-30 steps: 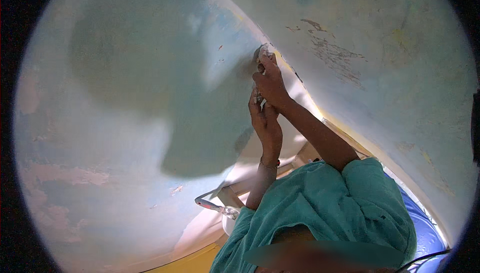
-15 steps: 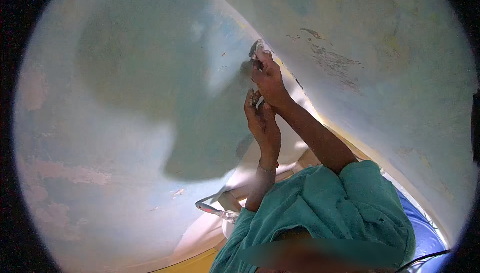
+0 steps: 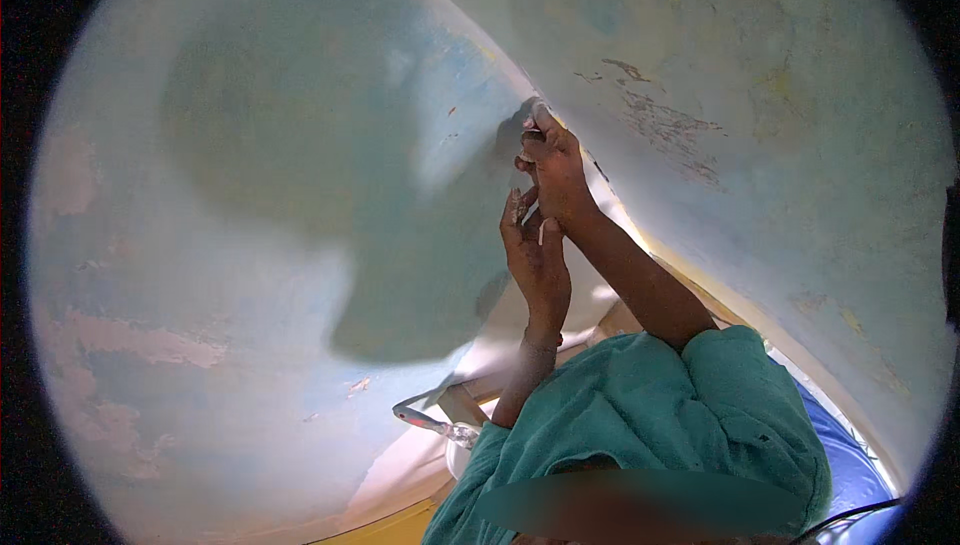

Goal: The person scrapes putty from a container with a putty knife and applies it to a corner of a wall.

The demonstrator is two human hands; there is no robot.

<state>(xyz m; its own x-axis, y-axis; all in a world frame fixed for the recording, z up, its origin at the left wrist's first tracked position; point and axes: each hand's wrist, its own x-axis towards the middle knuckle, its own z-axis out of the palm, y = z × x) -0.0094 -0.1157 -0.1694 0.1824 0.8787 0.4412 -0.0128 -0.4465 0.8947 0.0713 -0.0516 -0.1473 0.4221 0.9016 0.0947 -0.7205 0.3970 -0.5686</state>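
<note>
My right hand reaches up to the corner seam where two pale, patchy painted walls meet. Its index finger is stretched against the seam, with whitish paste at the tip; the other fingers are bent and apart, and I see no tool in them. Just below and to the left, my left hand is raised close to the right wrist. Its fingers are spread and point upward, smeared with grey-white paste. Both hands cast a shadow on the left wall.
A grey-handled tool lies by a white bucket below my left arm, near a wooden piece. Flaking paint marks the right wall. A blue sheet and a black cable are at lower right.
My right hand has slid a little down and right along the seam, its fingertip now against it. My left hand has moved slightly down and right with it.
</note>
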